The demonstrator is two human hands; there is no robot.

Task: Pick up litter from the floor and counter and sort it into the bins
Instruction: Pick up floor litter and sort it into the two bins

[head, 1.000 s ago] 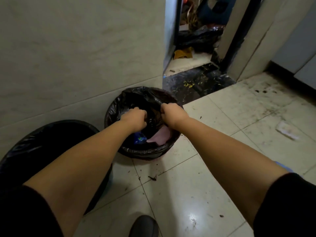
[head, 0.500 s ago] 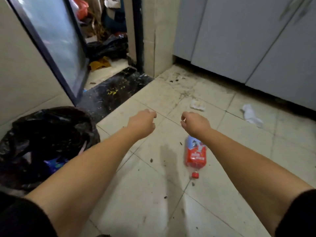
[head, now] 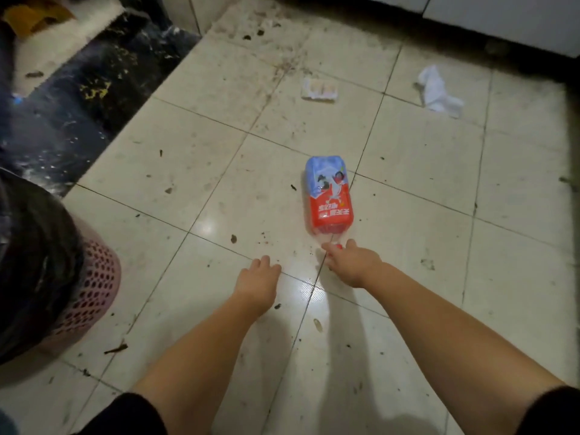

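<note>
A plastic bottle (head: pixel 328 199) with a red and blue label lies on its side on the tiled floor, its red cap toward me. My right hand (head: pixel 353 262) reaches down to the cap end, thumb and finger spread on either side of the neck, not closed on it. My left hand (head: pixel 257 279) hovers just left of it, fingers loosely apart and holding nothing. A pink mesh bin (head: pixel 91 290) lined with a black bag stands at the left edge. Farther off lie a flat paper wrapper (head: pixel 320 89) and a crumpled white tissue (head: pixel 439 92).
A dark marble threshold (head: pixel 91 98) runs along the upper left, with a yellow scrap (head: pixel 34 17) beyond it. White cabinet fronts (head: pixel 502 17) line the top right. Dirt specks and small debris are scattered over the pale tiles.
My view swung from the bin down to the floor. Both hands left the bin bag and dropped toward the bottle; my right hand now reaches its cap.
</note>
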